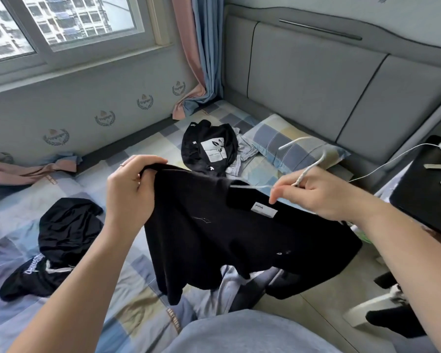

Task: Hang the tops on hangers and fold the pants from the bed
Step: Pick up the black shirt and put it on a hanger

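Note:
I hold a black top [227, 238] up over the bed [127, 296]. My left hand [130, 189] grips its left shoulder. My right hand [313, 192] pinches the neck of a white hanger [308, 164], whose hook curves up above the hand while its arm runs into the top's collar next to a white label. Black pants with white lettering and a drawstring [54, 243] lie crumpled on the bed at the left. Another black garment with a white square print [209, 146] lies further back, over some grey clothing.
A checked pillow [295, 146] leans by the grey padded headboard [316, 80]. A black bedside table [428, 194] with small items and a white cable stands at the right. Curtains hang in the corner, with the window wall running along the left.

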`<action>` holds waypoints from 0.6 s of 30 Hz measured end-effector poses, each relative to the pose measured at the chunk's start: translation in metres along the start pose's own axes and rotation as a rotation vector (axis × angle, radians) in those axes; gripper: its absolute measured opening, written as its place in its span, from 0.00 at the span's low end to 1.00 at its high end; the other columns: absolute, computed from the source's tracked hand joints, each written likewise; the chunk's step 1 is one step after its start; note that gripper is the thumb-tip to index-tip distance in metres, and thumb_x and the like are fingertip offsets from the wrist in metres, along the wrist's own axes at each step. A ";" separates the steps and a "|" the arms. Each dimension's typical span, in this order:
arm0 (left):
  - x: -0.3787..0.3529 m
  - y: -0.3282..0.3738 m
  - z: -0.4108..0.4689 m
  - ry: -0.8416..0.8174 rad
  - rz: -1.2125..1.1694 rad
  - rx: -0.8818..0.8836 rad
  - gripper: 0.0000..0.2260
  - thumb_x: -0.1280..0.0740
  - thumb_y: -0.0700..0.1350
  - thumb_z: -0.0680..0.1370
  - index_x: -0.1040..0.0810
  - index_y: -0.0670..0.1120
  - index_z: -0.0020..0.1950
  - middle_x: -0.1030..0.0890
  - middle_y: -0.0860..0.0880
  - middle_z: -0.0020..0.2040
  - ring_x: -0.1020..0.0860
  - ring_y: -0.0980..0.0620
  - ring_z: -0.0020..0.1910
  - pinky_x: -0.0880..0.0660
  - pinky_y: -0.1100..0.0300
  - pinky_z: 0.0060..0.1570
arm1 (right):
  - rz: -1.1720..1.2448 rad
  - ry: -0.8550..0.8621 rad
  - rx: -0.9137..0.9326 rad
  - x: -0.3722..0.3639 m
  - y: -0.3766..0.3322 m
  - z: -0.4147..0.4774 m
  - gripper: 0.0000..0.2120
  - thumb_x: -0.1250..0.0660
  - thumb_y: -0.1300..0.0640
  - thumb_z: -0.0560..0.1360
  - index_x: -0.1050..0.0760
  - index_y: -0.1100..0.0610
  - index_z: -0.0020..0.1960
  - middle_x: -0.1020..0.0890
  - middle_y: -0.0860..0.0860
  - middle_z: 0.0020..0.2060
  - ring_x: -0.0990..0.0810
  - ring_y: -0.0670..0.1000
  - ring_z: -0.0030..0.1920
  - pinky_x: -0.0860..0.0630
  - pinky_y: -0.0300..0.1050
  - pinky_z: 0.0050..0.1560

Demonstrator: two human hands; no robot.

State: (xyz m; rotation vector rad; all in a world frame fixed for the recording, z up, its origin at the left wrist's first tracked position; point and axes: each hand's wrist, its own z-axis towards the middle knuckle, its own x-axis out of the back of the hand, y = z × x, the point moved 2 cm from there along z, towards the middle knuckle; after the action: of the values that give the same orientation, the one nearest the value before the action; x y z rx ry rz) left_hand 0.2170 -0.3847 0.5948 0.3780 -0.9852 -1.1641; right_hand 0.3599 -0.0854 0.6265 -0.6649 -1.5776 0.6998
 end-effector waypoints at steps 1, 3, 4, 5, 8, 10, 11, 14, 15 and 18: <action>0.001 0.004 0.001 -0.004 -0.038 -0.029 0.18 0.39 0.30 0.77 0.17 0.52 0.49 0.18 0.58 0.47 0.19 0.49 0.50 0.24 0.52 0.50 | -0.058 -0.026 -0.032 -0.006 0.005 0.003 0.12 0.35 0.50 0.81 0.16 0.51 0.43 0.34 0.46 0.24 0.38 0.50 0.27 0.38 0.42 0.30; 0.002 0.010 0.003 -0.031 -0.091 -0.072 0.20 0.39 0.29 0.75 0.17 0.52 0.47 0.18 0.57 0.47 0.19 0.48 0.48 0.25 0.54 0.47 | -0.145 0.029 -0.060 -0.015 0.011 0.008 0.15 0.36 0.50 0.81 0.17 0.52 0.40 0.32 0.52 0.25 0.35 0.54 0.29 0.35 0.46 0.34; 0.003 0.011 0.003 -0.047 -0.099 -0.082 0.20 0.39 0.28 0.75 0.17 0.52 0.46 0.18 0.56 0.47 0.19 0.48 0.48 0.25 0.54 0.47 | -0.155 0.094 -0.056 -0.017 0.012 0.008 0.15 0.36 0.49 0.81 0.19 0.52 0.39 0.32 0.55 0.26 0.34 0.53 0.29 0.35 0.46 0.34; 0.003 0.010 0.003 -0.056 -0.096 -0.074 0.21 0.39 0.27 0.75 0.17 0.53 0.45 0.18 0.56 0.47 0.19 0.48 0.48 0.25 0.55 0.46 | -0.126 0.156 -0.040 -0.018 0.012 0.008 0.15 0.35 0.49 0.81 0.20 0.52 0.38 0.33 0.54 0.25 0.35 0.49 0.27 0.36 0.42 0.32; 0.007 0.001 0.005 -0.032 -0.070 0.046 0.21 0.36 0.30 0.76 0.18 0.58 0.45 0.17 0.56 0.46 0.18 0.51 0.47 0.23 0.59 0.46 | 0.123 0.229 0.055 -0.017 0.008 0.002 0.16 0.36 0.49 0.81 0.20 0.56 0.39 0.37 0.46 0.23 0.39 0.44 0.23 0.41 0.31 0.28; 0.008 -0.005 0.006 -0.010 -0.060 0.119 0.19 0.34 0.33 0.78 0.19 0.59 0.46 0.16 0.56 0.45 0.18 0.53 0.45 0.24 0.65 0.45 | 0.228 0.218 0.101 -0.016 0.002 -0.001 0.17 0.36 0.46 0.80 0.20 0.56 0.40 0.38 0.44 0.23 0.41 0.44 0.23 0.42 0.31 0.26; 0.008 -0.008 0.006 -0.006 -0.061 0.140 0.18 0.34 0.34 0.78 0.19 0.59 0.46 0.16 0.56 0.45 0.18 0.54 0.44 0.24 0.67 0.44 | 0.237 0.213 0.116 -0.017 -0.002 -0.002 0.17 0.36 0.44 0.79 0.20 0.55 0.40 0.38 0.44 0.23 0.42 0.44 0.23 0.43 0.31 0.26; 0.006 -0.009 0.006 -0.037 -0.044 0.177 0.19 0.34 0.33 0.79 0.20 0.61 0.46 0.16 0.55 0.46 0.19 0.55 0.44 0.23 0.66 0.45 | 0.193 0.239 0.153 -0.018 -0.011 -0.001 0.15 0.36 0.49 0.80 0.20 0.55 0.40 0.37 0.44 0.22 0.40 0.43 0.23 0.42 0.31 0.27; 0.005 -0.008 0.006 -0.080 -0.021 0.167 0.19 0.34 0.33 0.79 0.21 0.60 0.47 0.17 0.54 0.48 0.19 0.54 0.47 0.23 0.64 0.48 | 0.164 0.251 0.158 -0.019 -0.012 0.000 0.14 0.36 0.52 0.81 0.21 0.56 0.40 0.36 0.44 0.22 0.39 0.43 0.23 0.41 0.32 0.28; 0.001 0.004 0.005 -0.265 0.107 0.014 0.16 0.32 0.33 0.78 0.19 0.54 0.56 0.19 0.58 0.54 0.24 0.53 0.58 0.29 0.63 0.61 | 0.086 0.254 0.133 -0.024 -0.015 0.004 0.13 0.35 0.54 0.81 0.21 0.57 0.40 0.36 0.48 0.23 0.39 0.44 0.25 0.40 0.40 0.30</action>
State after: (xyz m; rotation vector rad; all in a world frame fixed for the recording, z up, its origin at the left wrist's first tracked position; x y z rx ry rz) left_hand 0.2150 -0.3827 0.6004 0.1816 -1.2291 -1.1283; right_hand 0.3581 -0.1136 0.6220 -0.6964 -1.2643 0.7461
